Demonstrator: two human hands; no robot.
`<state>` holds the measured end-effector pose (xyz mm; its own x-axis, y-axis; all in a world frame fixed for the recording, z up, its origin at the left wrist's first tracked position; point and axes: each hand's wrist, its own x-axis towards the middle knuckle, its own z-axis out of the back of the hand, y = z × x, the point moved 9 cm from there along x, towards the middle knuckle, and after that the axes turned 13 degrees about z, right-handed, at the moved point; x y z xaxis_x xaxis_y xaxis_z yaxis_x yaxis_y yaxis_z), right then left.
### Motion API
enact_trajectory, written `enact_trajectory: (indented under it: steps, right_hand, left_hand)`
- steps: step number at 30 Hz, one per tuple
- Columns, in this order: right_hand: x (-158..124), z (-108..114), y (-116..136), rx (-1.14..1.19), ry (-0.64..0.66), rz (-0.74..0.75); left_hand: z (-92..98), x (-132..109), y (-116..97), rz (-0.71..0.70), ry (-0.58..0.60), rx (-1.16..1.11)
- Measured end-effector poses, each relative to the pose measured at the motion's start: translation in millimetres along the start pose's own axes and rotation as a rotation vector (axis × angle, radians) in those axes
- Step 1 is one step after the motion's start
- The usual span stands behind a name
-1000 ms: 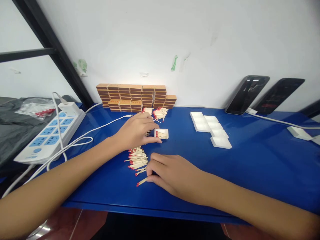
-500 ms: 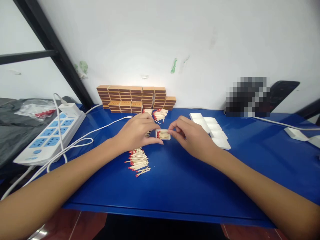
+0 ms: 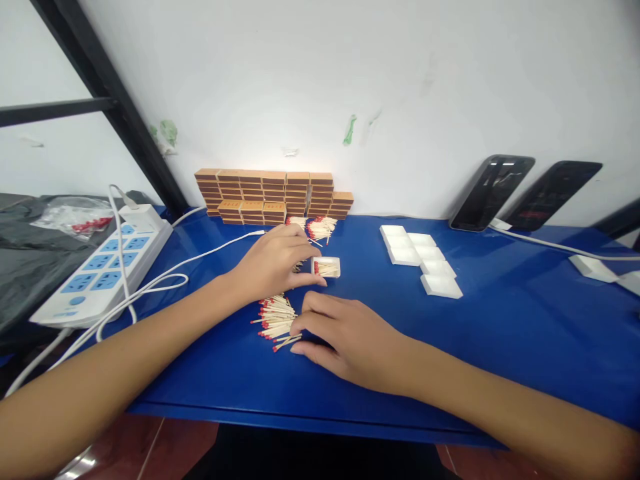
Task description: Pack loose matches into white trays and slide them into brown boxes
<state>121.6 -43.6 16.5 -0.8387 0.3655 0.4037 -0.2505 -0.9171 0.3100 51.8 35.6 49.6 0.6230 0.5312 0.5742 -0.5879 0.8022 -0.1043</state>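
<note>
My left hand [image 3: 277,261] grips the left end of a small white matchbox tray [image 3: 334,269] between thumb and fingers. Red-tipped matches [image 3: 326,269] lie inside this tray. My right hand [image 3: 350,337] is at the right edge of a loose match pile [image 3: 275,317], its thumb and fingers apart around the ends of a few matches. More matches [image 3: 321,230] lie in heaps beyond my left hand, which partly hides some of them.
Stacked matchboxes [image 3: 265,190] stand against the wall. Several white trays [image 3: 420,257] sit to the right on the blue table [image 3: 400,427]. Two phones [image 3: 493,193] lean at the back right. A power strip [image 3: 103,267] with white cables [image 3: 165,283] lies left.
My right hand has left the tray's right end and moved down and left to the loose match pile. My left hand stays on the tray.
</note>
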Motion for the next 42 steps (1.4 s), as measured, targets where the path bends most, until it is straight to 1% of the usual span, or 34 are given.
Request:
enact_trajectory:
  steps: [2,5,8,16,26,34,37,42]
  right_hand:
    - [0,-7,2,-0.003,0.061,-0.018]
    - [0,-10,0,0.018,0.097,-0.043]
    - [0,-10,-3,0.016,0.107,-0.069]
    - [0,-15,-5,0.046,0.136,-0.094]
    - [-1,-11,0,0.055,0.100,-0.074]
    - [-1,-18,-1,0.023,0.173,-0.084]
    - [-2,-10,-6,-0.023,0.175,-0.083]
    - [-4,15,-21,0.001,0.042,-0.175]
  left_hand:
    - [0.6,1,-1,0.001,-0.003,0.006]
    - [1.2,1,-3,-0.009,-0.006,0.018]
    - [1.2,1,-4,-0.022,-0.007,0.023]
    - [-2.7,1,0,0.018,0.033,0.003]
    - [-2.0,1,-1,0.001,0.024,0.016]
    - [-4.8,2,1,0.022,0.055,0.017]
    - [-3.8,1,3,0.021,0.046,0.019]
    - [-3.5,0,2,-0.012,0.029,0.045]
